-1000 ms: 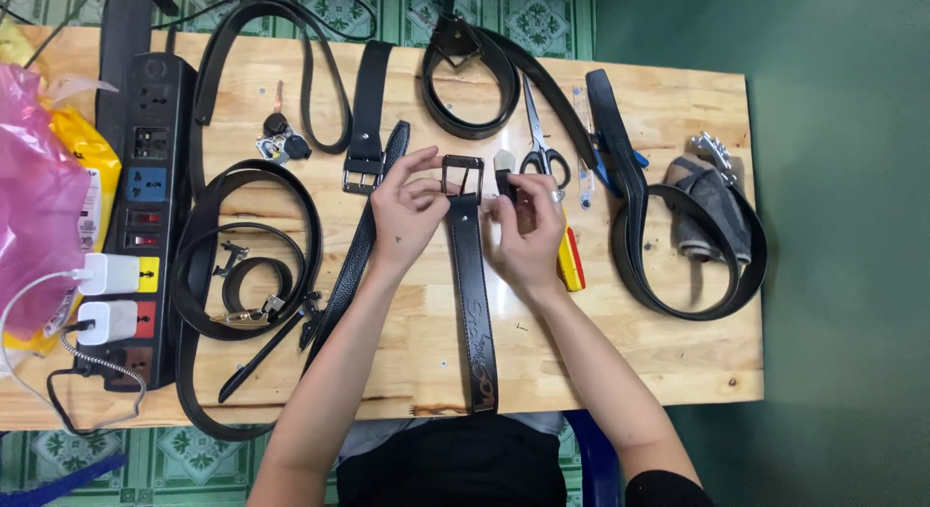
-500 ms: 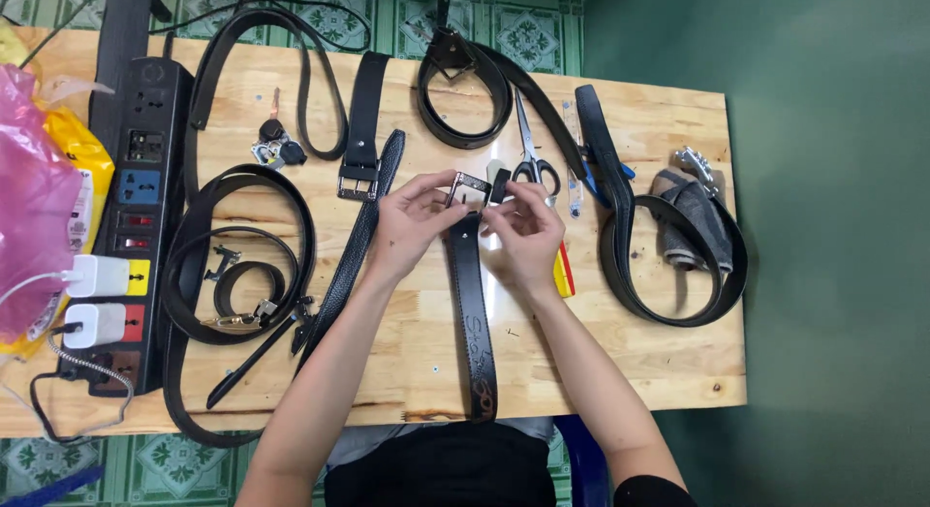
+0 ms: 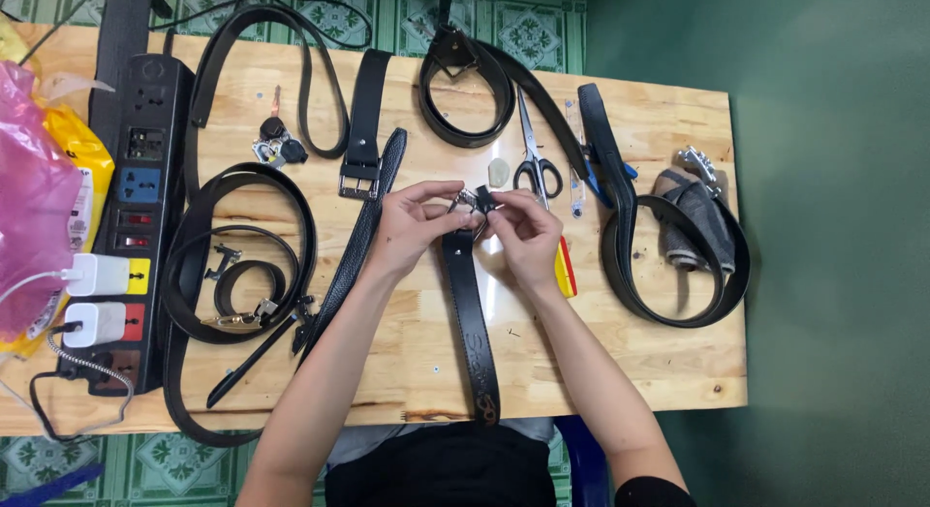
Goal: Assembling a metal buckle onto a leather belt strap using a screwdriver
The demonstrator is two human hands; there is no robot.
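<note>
A black leather belt (image 3: pixel 472 323) lies lengthwise on the wooden table (image 3: pixel 407 362), running from the near edge toward the middle. At its far end sits a metal buckle (image 3: pixel 469 202). My left hand (image 3: pixel 412 226) pinches the buckle's left side with thumb and fingers. My right hand (image 3: pixel 518 231) grips the buckle's right side and the belt end beneath it. Both hands meet over the buckle, which is tilted up off the table.
Several other black belts lie coiled around: one at left (image 3: pixel 237 265), one at right (image 3: pixel 678 265), one at the back (image 3: pixel 465 91). Scissors (image 3: pixel 533 153) lie behind my right hand. A black power strip (image 3: pixel 136 207) with chargers and a pink bag (image 3: pixel 34 187) fill the left side.
The buckle lay flat and open a second ago; both hands have since drawn closer together on it and tipped it up. The belt strap stays in place.
</note>
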